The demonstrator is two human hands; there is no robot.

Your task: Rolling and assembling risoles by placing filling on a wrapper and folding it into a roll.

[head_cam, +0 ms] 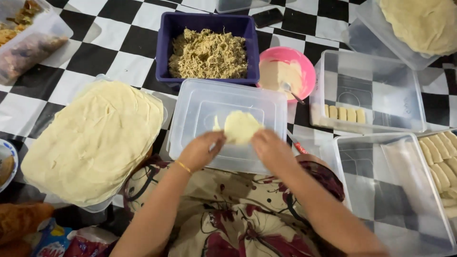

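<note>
A small round pale wrapper (241, 126) lies on an upturned clear plastic lid (200, 107) in front of me. My left hand (202, 151) pinches its lower left edge, a gold bracelet on the wrist. My right hand (272, 150) holds its lower right edge. Just behind the lid stands a blue tub (164, 45) filled with shredded tan filling (208, 54). To its right a pink bowl (307, 66) holds pale paste and a spoon (291, 91).
A big stack of thin wrappers (93, 140) lies at my left. A clear box (376, 81) holding several finished rolls (345, 114) is at right; more rolls (442, 164) fill a box at the far right. The floor is black-and-white checked.
</note>
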